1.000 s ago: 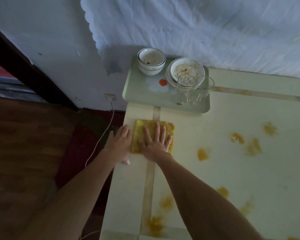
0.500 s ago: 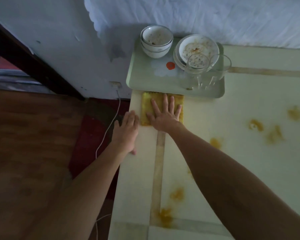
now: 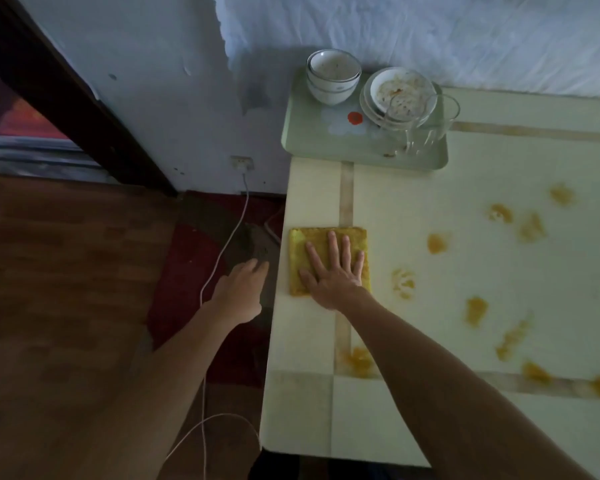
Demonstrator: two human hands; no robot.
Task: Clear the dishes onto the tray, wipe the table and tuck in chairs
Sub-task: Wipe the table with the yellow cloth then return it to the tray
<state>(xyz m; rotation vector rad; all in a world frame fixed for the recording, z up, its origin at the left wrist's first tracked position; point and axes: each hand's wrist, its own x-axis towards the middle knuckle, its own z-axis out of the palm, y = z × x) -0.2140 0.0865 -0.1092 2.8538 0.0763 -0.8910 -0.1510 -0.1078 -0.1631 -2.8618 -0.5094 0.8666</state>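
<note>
The right hand (image 3: 336,271) lies flat with fingers spread on the yellow cloth (image 3: 328,259) at the table's (image 3: 430,427) left edge, mid-frame. The left hand (image 3: 241,292) hangs off the edge, fingers relaxed, holding nothing. Dishes already sit on the tray (image 3: 312,143) at upper centre. Orange stains (image 3: 437,244) spread across the right of the frame. Wiping well likely means even palm pressure, overlapping strokes rightward through each stain, and refolding the cloth when soiled so residue is not smeared.
</note>
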